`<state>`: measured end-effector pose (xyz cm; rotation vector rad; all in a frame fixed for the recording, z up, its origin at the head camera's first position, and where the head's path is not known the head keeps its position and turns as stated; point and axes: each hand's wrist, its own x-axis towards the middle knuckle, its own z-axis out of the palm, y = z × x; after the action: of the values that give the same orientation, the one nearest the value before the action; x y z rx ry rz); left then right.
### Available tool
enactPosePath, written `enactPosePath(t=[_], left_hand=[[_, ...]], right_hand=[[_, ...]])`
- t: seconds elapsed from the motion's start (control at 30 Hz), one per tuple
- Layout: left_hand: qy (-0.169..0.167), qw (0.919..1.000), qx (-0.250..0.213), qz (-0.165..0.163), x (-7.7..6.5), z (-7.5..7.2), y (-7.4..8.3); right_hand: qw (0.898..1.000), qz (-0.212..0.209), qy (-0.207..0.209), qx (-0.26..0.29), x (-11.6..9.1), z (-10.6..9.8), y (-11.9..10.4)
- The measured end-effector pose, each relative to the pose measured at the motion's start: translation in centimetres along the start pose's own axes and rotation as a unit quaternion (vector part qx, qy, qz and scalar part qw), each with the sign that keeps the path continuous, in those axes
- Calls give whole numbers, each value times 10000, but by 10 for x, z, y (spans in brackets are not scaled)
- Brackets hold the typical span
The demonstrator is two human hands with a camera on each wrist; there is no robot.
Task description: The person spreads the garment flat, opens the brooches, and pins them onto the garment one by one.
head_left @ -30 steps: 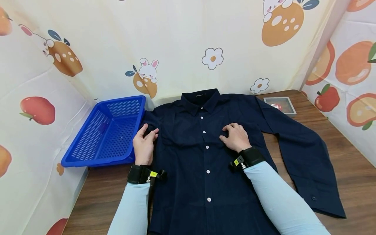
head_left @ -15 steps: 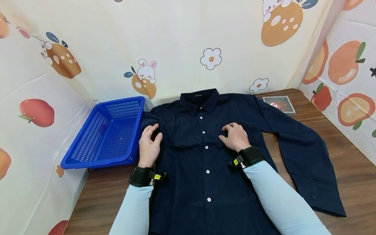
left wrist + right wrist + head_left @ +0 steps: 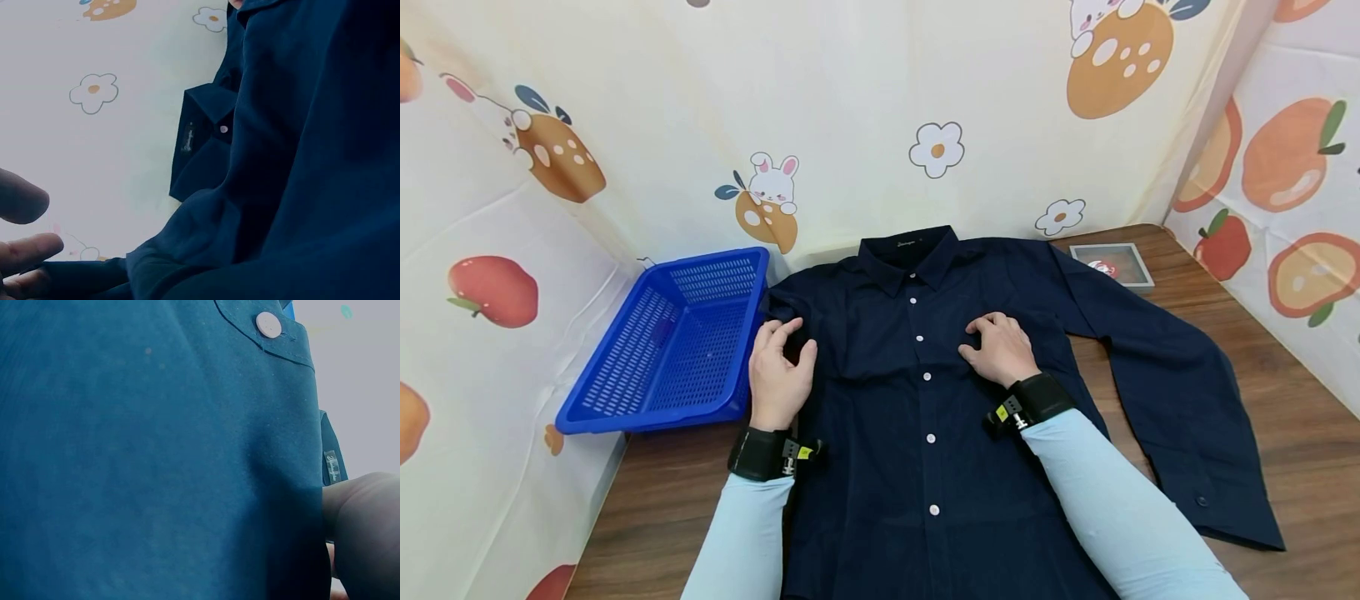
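Observation:
A dark navy button-up shirt point(image 3: 880, 400) lies front up, collar at the far end, with a row of white buttons down its middle. My left hand point(image 3: 778, 375) is at the shirt's left shoulder edge, thumb spread away from the fingers; in the left wrist view its lower fingers point(image 3: 31, 247) are at the dark cloth. The sleeve on that side is mostly hidden. My right hand point(image 3: 1000, 348) rests on the right chest, fingers bent, with a gap between thumb and forefinger. In the right wrist view a white button point(image 3: 269, 325) shows on the placket.
Close by on the left stands a blue perforated basket point(image 3: 658, 417), next to the shirt's shoulder. A small grey-framed tray point(image 3: 1138, 267) lies at the back right of the wooden table point(image 3: 662, 517). The right sleeve point(image 3: 1187, 400) stretches out toward the front right. Printed curtains border the table.
My left hand has moved right, over the shirt's side, and its thumb has spread from the fingers. The sleeve cloth beside it has shifted. The right hand stays in place.

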<state>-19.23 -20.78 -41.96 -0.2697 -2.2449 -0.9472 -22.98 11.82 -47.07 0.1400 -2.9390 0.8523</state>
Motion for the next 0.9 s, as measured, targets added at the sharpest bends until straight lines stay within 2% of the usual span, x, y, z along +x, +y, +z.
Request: enactPosePath(t=[0.27,0.57,0.73,0.9], left_hand=[[288,9994,182,64,1,-10,6],[795,9946,454,484,6,-20,13],[850,9922,590,694,8,-26,13],[823,9931,516,660,11,-37,13]], right_hand=[[10000,12,23,12,1,1,1],[10000,1,14,36,0,0,1],[10000,-10,5,34,1,0,2],[10000,-24,17,43,1,0,2]])
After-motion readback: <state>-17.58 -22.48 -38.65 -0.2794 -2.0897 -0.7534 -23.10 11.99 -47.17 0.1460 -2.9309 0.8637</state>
